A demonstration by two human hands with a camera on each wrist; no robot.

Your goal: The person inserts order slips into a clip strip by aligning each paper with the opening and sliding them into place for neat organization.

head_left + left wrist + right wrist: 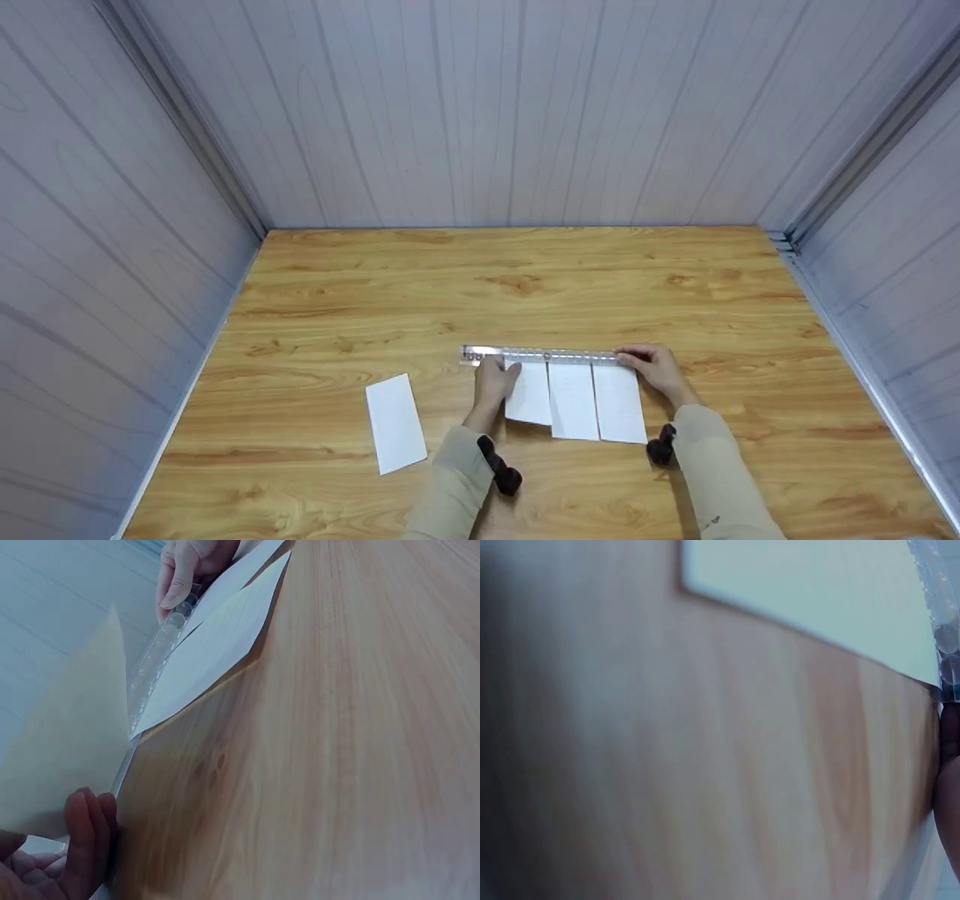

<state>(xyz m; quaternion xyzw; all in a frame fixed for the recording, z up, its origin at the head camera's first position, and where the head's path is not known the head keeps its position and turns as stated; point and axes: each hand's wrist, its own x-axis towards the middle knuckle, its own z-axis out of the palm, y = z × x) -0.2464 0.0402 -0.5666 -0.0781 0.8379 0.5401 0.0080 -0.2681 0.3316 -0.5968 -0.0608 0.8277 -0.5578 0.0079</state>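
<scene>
a wooden table with a light, knotted grain carries everything. a clear ruler lies flat on it, and three white paper strips lie side by side just on the near side of the ruler, their far ends at its edge. a fourth paper strip lies alone, well left of the ruler and nearer the table's front.

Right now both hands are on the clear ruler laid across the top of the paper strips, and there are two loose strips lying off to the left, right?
Not quite: the head view shows only one loose strip off to the left. The rest holds: the left hand and right hand are on the clear ruler across the top of the paper strips.
</scene>
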